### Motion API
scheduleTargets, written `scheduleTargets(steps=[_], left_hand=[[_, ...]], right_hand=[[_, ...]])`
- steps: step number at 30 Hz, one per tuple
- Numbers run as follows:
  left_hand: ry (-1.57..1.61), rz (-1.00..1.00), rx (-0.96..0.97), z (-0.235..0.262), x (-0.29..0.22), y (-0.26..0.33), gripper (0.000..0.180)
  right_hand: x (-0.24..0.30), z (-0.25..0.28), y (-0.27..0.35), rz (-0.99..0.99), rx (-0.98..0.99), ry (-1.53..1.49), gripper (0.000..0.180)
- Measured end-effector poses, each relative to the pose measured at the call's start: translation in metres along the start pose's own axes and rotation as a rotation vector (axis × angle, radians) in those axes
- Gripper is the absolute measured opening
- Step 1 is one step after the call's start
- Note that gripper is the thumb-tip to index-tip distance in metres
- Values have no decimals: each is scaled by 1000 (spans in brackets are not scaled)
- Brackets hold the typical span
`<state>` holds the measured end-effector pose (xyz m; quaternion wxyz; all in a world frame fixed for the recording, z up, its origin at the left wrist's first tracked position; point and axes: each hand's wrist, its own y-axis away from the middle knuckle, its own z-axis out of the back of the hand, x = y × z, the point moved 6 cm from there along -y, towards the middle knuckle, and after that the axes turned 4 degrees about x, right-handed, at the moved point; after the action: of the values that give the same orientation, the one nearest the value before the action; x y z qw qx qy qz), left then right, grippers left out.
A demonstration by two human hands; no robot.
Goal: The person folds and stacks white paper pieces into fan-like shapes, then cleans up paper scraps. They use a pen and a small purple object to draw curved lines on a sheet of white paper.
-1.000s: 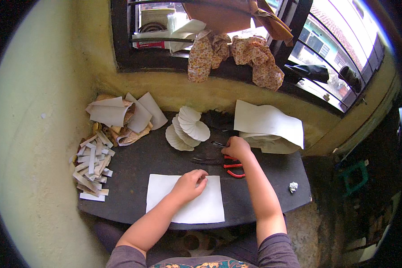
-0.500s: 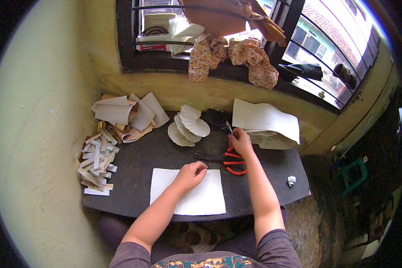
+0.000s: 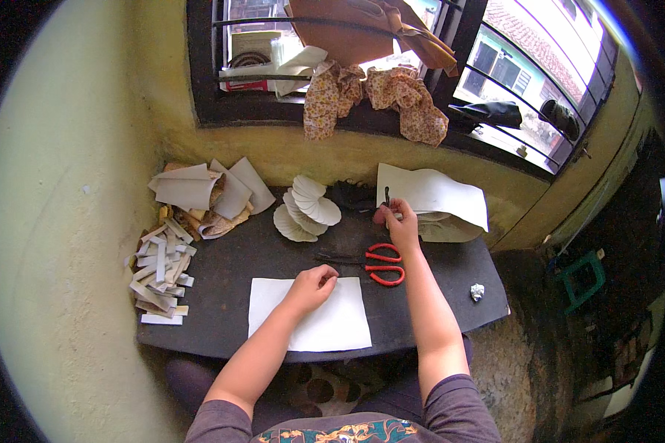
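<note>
My left hand [image 3: 310, 289] rests on a white sheet of paper [image 3: 338, 323] at the near middle of the dark table, its fingers curled together with nothing showing in them. Farther right, my right hand [image 3: 400, 224] is raised with its fingers pinched on a thin, dark, pen-like tool [image 3: 387, 195] that points upward; its lower part is hidden by the fingers. Just below that hand lie scissors with red handles [image 3: 383, 275], their dark blades toward the left. A fanned stack of scalloped white paper pieces [image 3: 308, 210] sits beyond the sheet.
Piled cut strips [image 3: 160, 267] and folded paper scraps [image 3: 199, 190] occupy the table's left side. Larger white sheets [image 3: 440, 193] lean at the back right. A crumpled silvery ball [image 3: 477, 292] lies near the right edge. Behind stands a barred window with patterned cloth [image 3: 406, 103].
My right hand has lifted slightly away from the scissors, and the thin tool in it has turned more upright. My left hand stays on the paper. The whole view has shifted slightly.
</note>
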<state>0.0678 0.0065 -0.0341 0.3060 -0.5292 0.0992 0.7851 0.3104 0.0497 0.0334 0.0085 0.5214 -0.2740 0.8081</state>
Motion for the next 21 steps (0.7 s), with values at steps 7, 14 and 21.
scheduleTargets(steps=[7, 14, 21], left_hand=[[-211, -145, 66, -2, -7, 6, 27], [-645, -31, 489, -10, -42, 65, 76], [-780, 233, 491, 55, -34, 107, 108]], right_hand=[[73, -48, 30, 11, 345, -242, 13], [124, -88, 77, 206, 544, -55, 14], [148, -138, 86, 50, 730, -183, 14]])
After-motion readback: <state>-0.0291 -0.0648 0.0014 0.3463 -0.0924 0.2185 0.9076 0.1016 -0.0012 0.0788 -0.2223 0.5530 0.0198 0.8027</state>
